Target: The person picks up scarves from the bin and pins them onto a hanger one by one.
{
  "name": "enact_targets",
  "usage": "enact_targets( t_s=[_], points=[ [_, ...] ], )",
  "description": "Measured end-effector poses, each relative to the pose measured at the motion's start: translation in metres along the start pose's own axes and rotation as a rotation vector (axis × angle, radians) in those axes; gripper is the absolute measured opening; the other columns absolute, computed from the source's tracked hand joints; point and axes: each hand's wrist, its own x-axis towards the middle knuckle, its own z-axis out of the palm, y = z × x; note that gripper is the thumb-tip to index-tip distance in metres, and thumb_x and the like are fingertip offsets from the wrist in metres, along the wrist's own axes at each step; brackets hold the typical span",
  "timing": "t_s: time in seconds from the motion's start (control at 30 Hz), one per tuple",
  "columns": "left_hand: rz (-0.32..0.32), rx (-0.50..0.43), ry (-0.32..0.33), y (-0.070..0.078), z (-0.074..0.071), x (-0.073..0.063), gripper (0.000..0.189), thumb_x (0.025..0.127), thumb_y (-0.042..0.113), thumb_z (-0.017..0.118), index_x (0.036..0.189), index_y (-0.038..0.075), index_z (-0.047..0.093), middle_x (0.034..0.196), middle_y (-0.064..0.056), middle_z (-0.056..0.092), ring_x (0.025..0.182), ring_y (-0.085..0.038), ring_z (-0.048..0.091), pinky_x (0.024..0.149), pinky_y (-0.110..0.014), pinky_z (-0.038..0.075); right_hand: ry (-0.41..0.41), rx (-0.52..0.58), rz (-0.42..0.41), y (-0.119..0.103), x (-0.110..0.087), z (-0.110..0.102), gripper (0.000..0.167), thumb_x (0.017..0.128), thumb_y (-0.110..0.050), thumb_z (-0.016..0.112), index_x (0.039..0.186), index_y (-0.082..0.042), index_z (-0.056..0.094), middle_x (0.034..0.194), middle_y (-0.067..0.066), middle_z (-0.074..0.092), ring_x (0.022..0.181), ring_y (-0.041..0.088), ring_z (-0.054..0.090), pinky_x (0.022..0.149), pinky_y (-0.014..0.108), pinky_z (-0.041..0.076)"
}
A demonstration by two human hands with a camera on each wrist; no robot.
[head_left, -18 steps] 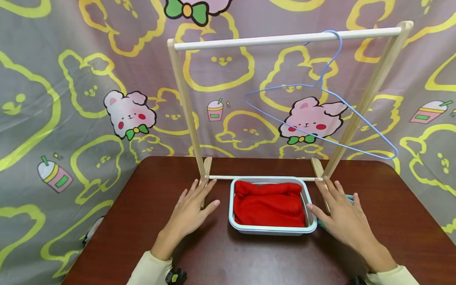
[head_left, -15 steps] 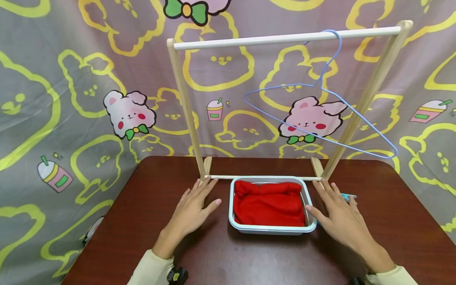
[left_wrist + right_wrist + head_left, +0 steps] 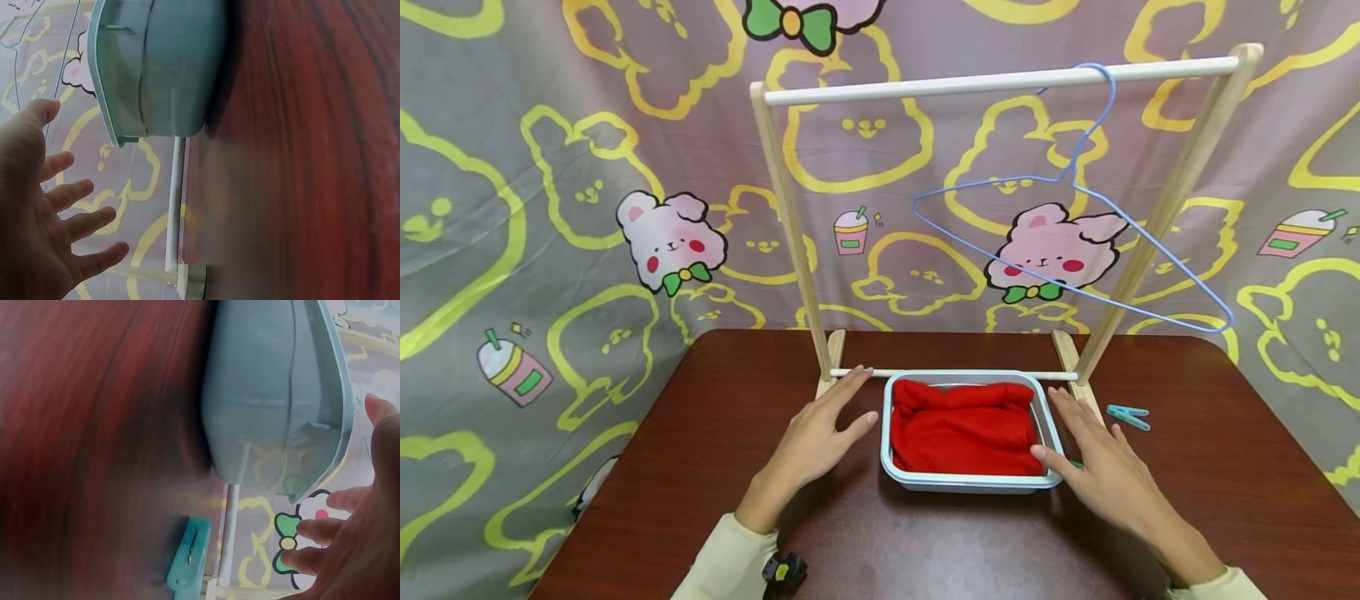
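Nearest, the counter (image 3: 880,542) shows bare brown wood, with cream sleeves reaching in over it; the left hand (image 3: 812,442) and right hand (image 3: 1105,467) flank the tub (image 3: 973,481), their fingers extended and apart, clamped on nothing; both wrist views show a gap between the fingers and the tub's walls, so the counter alone bears its weight; the red cloth (image 3: 962,442) lies folded inside, between the two sets of fingers, and the tub's walls seem to keep the bundle compact; just beyond and to the right of the right fingers, a teal clip (image 3: 1118,412) lies loose on the counter; past the fingertips stands a wooden rack (image 3: 925,87), its splayed feet probably there to steady it; high above the right fingers, a blue hanger (image 3: 1075,158) hangs from its top rail by the hook; behind everything is patterned fabric (image 3: 700,150).
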Motion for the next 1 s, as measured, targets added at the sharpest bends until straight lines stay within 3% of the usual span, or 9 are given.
enact_targets(
  t_s=[0.13, 0.33, 0.57, 1.0],
  points=[
    [-0.004, -0.031, -0.001, 0.004, 0.003, 0.005, 0.063, 0.102, 0.049, 0.063, 0.160, 0.042, 0.039, 0.167, 0.008, 0.041, 0.153, -0.019, 0.043, 0.118, -0.060, 0.043, 0.014, 0.038, -0.030, 0.000, -0.003, 0.004, 0.096, 0.093, -0.051, 0.075, 0.168, -0.018, 0.024, 0.163, 0.024, 0.039, 0.146, 0.053, 0.039, 0.108, 0.086, 0.024],
    [0.029, -0.056, 0.012, 0.008, 0.006, 0.010, 0.061, 0.101, 0.043, 0.066, 0.158, 0.036, 0.045, 0.164, 0.008, 0.045, 0.150, -0.019, 0.047, 0.117, -0.058, 0.044, 0.002, 0.060, -0.044, -0.001, -0.007, 0.010, 0.109, 0.082, -0.048, 0.087, 0.164, -0.007, 0.028, 0.155, 0.029, 0.048, 0.139, 0.053, 0.048, 0.104, 0.086, 0.030],
    [0.080, -0.099, 0.008, 0.011, 0.011, 0.018, 0.061, 0.098, 0.037, 0.072, 0.155, 0.029, 0.051, 0.161, 0.006, 0.050, 0.150, -0.018, 0.048, 0.121, -0.051, 0.043, -0.009, 0.084, -0.060, -0.001, -0.006, 0.016, 0.116, 0.079, -0.047, 0.090, 0.164, -0.004, 0.026, 0.153, 0.032, 0.048, 0.129, 0.052, 0.057, 0.088, 0.068, 0.055],
    [0.214, -0.072, 0.018, 0.022, 0.014, 0.039, 0.052, 0.094, 0.028, 0.078, 0.144, 0.024, 0.063, 0.145, 0.003, 0.063, 0.136, -0.018, 0.060, 0.113, -0.045, 0.051, -0.012, 0.096, -0.054, -0.001, -0.006, 0.018, 0.118, 0.079, -0.045, 0.090, 0.166, -0.005, 0.021, 0.156, 0.030, 0.046, 0.128, 0.052, 0.056, 0.087, 0.067, 0.054]
  ],
)
